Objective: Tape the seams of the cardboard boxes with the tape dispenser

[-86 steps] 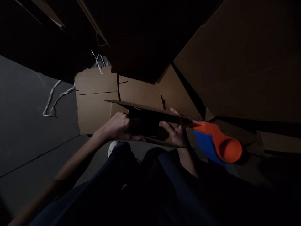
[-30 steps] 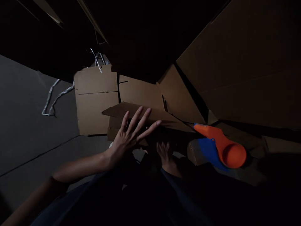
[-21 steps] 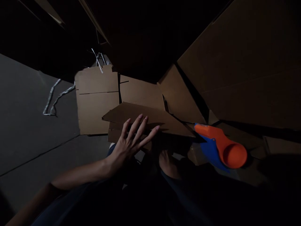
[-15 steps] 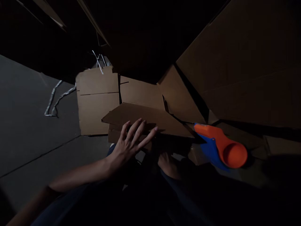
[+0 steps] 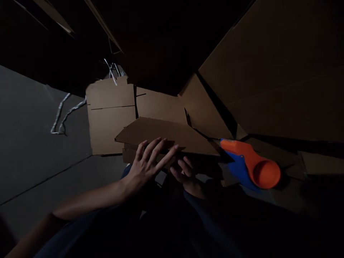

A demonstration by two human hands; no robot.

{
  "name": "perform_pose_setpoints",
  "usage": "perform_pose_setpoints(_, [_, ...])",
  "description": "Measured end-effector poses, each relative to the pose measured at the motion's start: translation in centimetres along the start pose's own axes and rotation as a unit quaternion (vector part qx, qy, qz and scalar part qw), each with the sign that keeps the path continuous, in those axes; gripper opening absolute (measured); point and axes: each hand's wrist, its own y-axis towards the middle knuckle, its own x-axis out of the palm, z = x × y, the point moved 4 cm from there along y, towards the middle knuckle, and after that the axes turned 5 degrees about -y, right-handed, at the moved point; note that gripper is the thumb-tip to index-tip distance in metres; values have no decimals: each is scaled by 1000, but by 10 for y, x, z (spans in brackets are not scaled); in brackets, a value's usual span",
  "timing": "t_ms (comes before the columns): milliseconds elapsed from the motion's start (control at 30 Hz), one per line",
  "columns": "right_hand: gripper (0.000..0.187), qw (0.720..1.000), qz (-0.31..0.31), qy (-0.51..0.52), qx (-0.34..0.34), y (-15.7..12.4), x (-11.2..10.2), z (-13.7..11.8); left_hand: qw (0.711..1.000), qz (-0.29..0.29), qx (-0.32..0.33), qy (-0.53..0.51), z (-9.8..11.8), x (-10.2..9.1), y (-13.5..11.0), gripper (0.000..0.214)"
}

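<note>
My left hand (image 5: 143, 163) lies with its fingers spread on a raised flap of brown cardboard (image 5: 161, 130), near its front edge. Close beside it on the right is my right hand (image 5: 186, 175), its fingers loosely bent and apart, with nothing visible in them. Its fingertips are just below the flap's edge; whether they touch the cardboard I cannot tell in the dim light. Behind the flap lie a flat cardboard panel (image 5: 111, 125) with a slit across it and another cardboard panel (image 5: 161, 104).
To the right rests an orange and blue plastic tool (image 5: 248, 163) with a round, hollow end. A large cardboard sheet (image 5: 282, 71) slopes up at the right. Silvery twisted strands (image 5: 60, 114) lie on the grey floor (image 5: 40, 154) at the left. Dark shapes fill the top.
My right hand has risen toward the flap, and its fingers have come into view and opened. My left hand stays on the cardboard.
</note>
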Motion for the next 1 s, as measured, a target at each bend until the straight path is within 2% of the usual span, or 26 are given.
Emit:
perform_pose_setpoints(100, [73,995,98,-30,4,4,-2,-2,1000,-15,-6,-13,-1,0,0,82])
perform_pose_setpoints(233, [69,986,151,-14,62,17,14,-5,999,-21,-13,-29,-1,2,0,82])
perform_pose_setpoints(333, [68,987,149,-38,55,32,15,-5,998,-35,-23,-50,-2,2,2,78])
perform_pose_setpoints(533, [56,988,61,-102,103,46,-4,1,995,-73,-9,-69,-6,3,5,78])
perform_pose_setpoints(667, [50,979,72,-132,140,49,-5,-2,995,-84,3,-55,-11,13,2,71])
perform_pose_setpoints(800, [44,984,102,-50,134,59,-1,1,992,-91,45,-79,-23,21,0,69])
perform_pose_setpoints(900, [47,990,93,-4,106,67,-2,8,978,-117,57,-166,-34,13,2,75])
perform_pose_setpoints(967, [46,991,96,-18,96,68,-5,12,970,-81,29,-227,-47,0,4,78])
perform_pose_setpoints(1000, [45,991,96,-23,90,67,-7,12,970,-33,-4,-241,-57,-7,4,74])
